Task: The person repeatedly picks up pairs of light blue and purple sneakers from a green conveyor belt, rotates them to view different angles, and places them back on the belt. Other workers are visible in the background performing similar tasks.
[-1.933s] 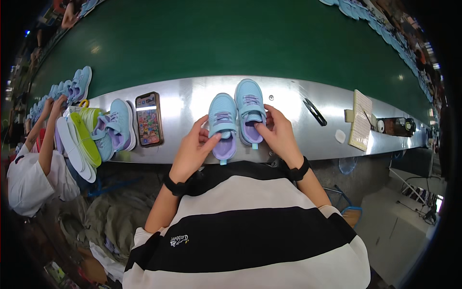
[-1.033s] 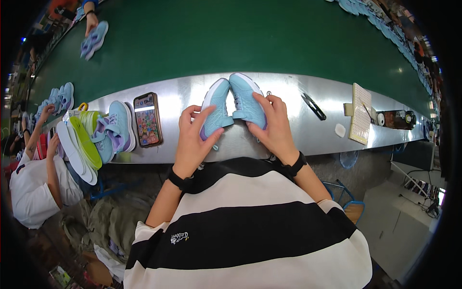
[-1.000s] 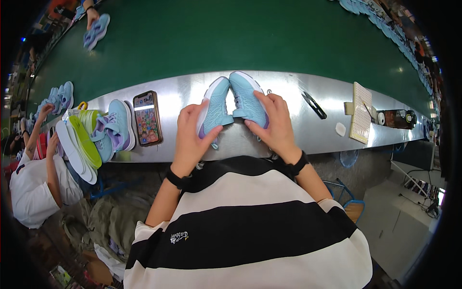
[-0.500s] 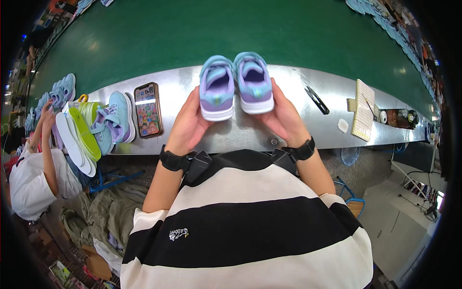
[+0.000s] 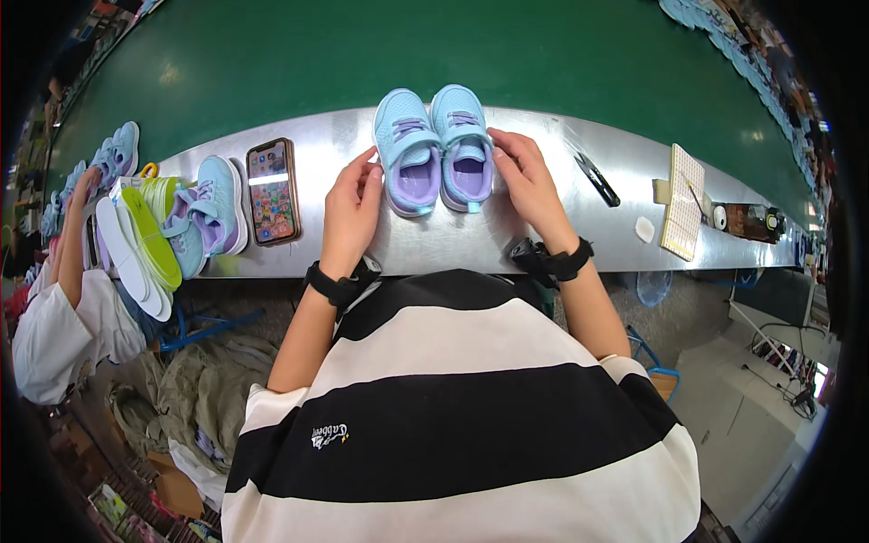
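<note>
A pair of light blue and lilac children's sneakers stands side by side on the metal edge strip of the table, toes pointing away from me. The left sneaker [image 5: 407, 127] and the right sneaker [image 5: 460, 118] both have a strap over the top and a lilac lining. My left hand [image 5: 354, 201] is at the outer side of the left sneaker, fingers loosely bent and thumb apart. Along the right sneaker's outer side rests my right hand [image 5: 532, 181], its fingertips at the upper and not wrapped round it. Both wrists wear black straps with small devices.
To the left lie a phone [image 5: 273, 192], another sneaker pair [image 5: 215, 204] and white and lime insoles [image 5: 149, 240]. Thread snips [image 5: 597, 179], a notebook [image 5: 683, 204] with a pen and a dark bottle [image 5: 751, 223] lie right. A co-worker [image 5: 72, 308] handles shoes at far left.
The sneakers have come down from a raised, tilted pose with heels toward me to standing flat. My hands have loosened from beneath them and moved to their outer sides.
</note>
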Demonstrator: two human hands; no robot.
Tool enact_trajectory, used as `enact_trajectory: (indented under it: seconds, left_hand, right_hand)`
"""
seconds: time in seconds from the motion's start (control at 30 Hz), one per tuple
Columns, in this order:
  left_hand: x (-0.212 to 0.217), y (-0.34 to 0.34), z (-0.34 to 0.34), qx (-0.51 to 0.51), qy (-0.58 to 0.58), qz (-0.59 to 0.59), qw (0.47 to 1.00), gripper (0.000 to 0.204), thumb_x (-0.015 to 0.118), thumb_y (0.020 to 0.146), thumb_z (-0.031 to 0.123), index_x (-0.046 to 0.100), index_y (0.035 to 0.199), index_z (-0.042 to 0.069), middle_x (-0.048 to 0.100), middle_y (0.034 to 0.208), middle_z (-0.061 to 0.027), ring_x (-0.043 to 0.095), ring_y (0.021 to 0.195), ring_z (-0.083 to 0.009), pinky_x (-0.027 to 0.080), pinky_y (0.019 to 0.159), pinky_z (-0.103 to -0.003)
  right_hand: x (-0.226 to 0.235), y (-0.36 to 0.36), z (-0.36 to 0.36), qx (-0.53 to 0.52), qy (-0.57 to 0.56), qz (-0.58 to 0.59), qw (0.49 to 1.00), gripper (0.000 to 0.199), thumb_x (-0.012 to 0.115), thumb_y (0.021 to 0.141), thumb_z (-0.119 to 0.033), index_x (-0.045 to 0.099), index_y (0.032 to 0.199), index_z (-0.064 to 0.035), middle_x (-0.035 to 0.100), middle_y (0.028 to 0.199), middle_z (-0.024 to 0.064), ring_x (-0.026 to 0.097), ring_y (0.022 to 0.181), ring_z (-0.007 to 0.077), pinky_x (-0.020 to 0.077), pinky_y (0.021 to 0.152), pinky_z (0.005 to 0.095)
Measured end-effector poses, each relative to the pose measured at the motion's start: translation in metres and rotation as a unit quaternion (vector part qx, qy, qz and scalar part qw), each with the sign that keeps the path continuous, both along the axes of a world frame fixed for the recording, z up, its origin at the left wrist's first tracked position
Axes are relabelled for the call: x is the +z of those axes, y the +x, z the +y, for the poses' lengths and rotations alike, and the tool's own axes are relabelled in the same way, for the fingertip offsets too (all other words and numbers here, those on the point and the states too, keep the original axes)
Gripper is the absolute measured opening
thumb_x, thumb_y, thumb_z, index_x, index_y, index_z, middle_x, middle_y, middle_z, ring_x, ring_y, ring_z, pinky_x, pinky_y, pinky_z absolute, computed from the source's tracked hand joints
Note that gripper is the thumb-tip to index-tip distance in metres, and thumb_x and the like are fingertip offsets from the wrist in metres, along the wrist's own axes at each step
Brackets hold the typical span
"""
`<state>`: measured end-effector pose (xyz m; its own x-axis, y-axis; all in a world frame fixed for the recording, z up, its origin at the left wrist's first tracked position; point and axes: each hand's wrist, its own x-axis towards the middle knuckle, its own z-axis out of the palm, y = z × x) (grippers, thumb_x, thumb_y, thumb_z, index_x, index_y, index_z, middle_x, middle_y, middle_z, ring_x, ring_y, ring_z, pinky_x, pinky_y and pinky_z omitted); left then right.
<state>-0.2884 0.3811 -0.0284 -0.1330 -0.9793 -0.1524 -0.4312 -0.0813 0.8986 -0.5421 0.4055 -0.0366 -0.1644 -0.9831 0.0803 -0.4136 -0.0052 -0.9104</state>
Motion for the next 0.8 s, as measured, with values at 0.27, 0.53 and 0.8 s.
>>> enact_trajectory:
  seconds: [0.27, 0.53, 0.8]
  left_hand:
    - [0.025, 0.001, 0.029, -0.162, -0.329, -0.097, 0.925, 0.037, 0.070, 0.079, 0.002, 0.063, 0.115, 0.003, 0.059, 0.116, -0.0121, 0.059, 0.099, -0.0281, 0.051, 0.082, -0.036]
    - [0.016, -0.006, 0.019, -0.243, -0.256, -0.165, 0.921, 0.033, 0.069, 0.082, 0.005, 0.059, 0.113, 0.001, 0.060, 0.107, -0.0127, 0.051, 0.092, -0.0329, 0.045, 0.083, -0.041]
    - [0.034, 0.000, 0.015, -0.272, -0.177, -0.110, 0.939, 0.041, 0.060, 0.081, -0.005, 0.057, 0.121, 0.001, 0.060, 0.116, -0.0153, 0.054, 0.097, -0.0356, 0.045, 0.088, -0.041]
  right_hand:
    - [0.009, -0.025, -0.003, 0.037, 0.013, -0.022, 0.999, 0.035, 0.064, 0.095, -0.022, 0.062, 0.124, -0.0021, 0.064, 0.112, 0.0103, 0.061, 0.098, 0.0178, 0.0499, 0.084, 0.0301]
    - [-0.012, -0.001, 0.018, 0.000, 0.027, -0.117, 0.993, 0.031, 0.064, 0.093, -0.018, 0.065, 0.118, -0.0002, 0.070, 0.099, 0.0081, 0.063, 0.092, 0.0157, 0.0492, 0.085, 0.0291]
    - [0.015, -0.004, 0.018, 0.001, -0.018, -0.064, 0.998, 0.026, 0.066, 0.090, -0.013, 0.067, 0.114, -0.0037, 0.068, 0.099, 0.0071, 0.063, 0.086, 0.0180, 0.0495, 0.081, 0.0309]
